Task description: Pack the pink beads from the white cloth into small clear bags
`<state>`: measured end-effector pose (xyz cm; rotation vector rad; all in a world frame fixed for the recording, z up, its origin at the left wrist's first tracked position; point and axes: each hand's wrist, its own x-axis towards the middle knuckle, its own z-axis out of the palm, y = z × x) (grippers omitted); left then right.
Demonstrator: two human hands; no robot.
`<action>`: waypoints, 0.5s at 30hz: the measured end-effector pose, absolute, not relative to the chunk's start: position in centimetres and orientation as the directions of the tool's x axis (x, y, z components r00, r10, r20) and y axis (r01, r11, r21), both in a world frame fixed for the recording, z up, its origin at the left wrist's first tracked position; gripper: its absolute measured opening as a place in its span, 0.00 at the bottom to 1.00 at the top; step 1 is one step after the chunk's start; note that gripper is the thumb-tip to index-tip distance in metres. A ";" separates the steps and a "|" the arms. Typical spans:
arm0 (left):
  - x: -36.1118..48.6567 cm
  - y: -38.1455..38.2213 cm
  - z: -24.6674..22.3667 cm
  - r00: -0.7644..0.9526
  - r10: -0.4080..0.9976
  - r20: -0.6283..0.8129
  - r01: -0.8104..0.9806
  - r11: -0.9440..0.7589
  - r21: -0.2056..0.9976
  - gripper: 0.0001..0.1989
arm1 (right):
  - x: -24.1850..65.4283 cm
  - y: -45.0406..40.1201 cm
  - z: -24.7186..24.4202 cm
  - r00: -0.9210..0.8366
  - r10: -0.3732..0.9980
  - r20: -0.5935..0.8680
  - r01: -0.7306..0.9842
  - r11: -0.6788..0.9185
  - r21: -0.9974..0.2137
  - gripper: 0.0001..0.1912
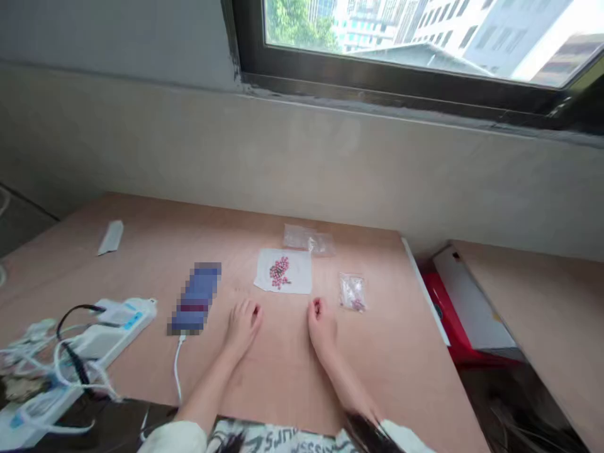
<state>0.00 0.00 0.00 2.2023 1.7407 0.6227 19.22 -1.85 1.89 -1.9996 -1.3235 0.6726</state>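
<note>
Beads (279, 273), pink and dark, lie on white paper (299, 270) on the bench (283, 371), farther off than both hands. The left hand (243, 324) is right of the phone (195, 299); the right hand (323, 324), curled, is left of a small clear bag (352, 290). I cannot tell either grip's state.

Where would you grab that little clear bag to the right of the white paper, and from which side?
I'd pinch the small clear bag by its far edge, coming from above: it lies flat, and pink bits gather at its near end, so the far edge looks thinner.
</note>
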 end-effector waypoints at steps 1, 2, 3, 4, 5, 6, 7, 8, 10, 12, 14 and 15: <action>0.1 0.0 0.1 0.194 0.967 0.165 0.855 -0.249 0.455 0.09 | 19.2 -1.8 1.9 0.361 0.930 -0.065 0.606 -0.287 -0.742 0.11; 0.1 0.1 0.1 0.199 0.966 0.164 0.855 -0.253 0.452 0.09 | 19.2 -1.8 1.8 0.359 0.931 -0.063 0.609 -0.285 -0.741 0.11; 0.2 0.1 0.2 0.203 0.965 0.163 0.854 -0.256 0.452 0.09 | 19.2 -1.8 1.8 0.357 0.932 -0.060 0.610 -0.281 -0.741 0.11; 0.2 0.1 0.2 0.207 0.965 0.161 0.853 -0.259 0.454 0.09 | 19.2 -1.8 1.8 0.355 0.933 -0.057 0.610 -0.277 -0.742 0.11; 0.2 0.1 0.3 0.211 0.964 0.161 0.850 -0.262 0.456 0.09 | 19.2 -1.8 1.7 0.351 0.935 -0.053 0.608 -0.271 -0.746 0.11; 0.2 0.1 0.3 0.214 0.964 0.160 0.846 -0.265 0.462 0.09 | 19.2 -1.8 1.7 0.346 0.937 -0.049 0.606 -0.264 -0.750 0.11; 0.1 0.1 0.3 0.215 0.964 0.158 0.841 -0.265 0.471 0.09 | 19.3 -1.8 1.7 0.344 0.938 -0.046 0.603 -0.258 -0.754 0.11; 0.1 0.1 0.4 0.214 0.964 0.156 0.836 -0.263 0.482 0.09 | 19.3 -1.8 1.7 0.343 0.938 -0.043 0.600 -0.254 -0.758 0.11; 0.1 0.1 0.4 0.209 0.966 0.149 0.824 -0.256 0.506 0.09 | 19.3 -1.9 1.7 0.346 0.937 -0.039 0.588 -0.249 -0.770 0.10; 0.0 0.0 0.5 0.201 0.968 0.147 0.814 -0.249 0.524 0.09 | 19.3 -1.9 1.6 0.356 0.934 -0.039 0.562 -0.247 -0.790 0.10; 0.1 0.0 0.5 0.194 0.969 0.151 0.808 -0.245 0.536 0.08 | 19.3 -1.8 1.6 0.369 0.928 -0.043 0.523 -0.246 -0.816 0.10; 0.1 0.0 0.6 0.193 0.969 0.152 0.806 -0.245 0.539 0.08 | 19.4 -1.7 1.6 0.375 0.926 -0.047 0.503 -0.246 -0.829 0.09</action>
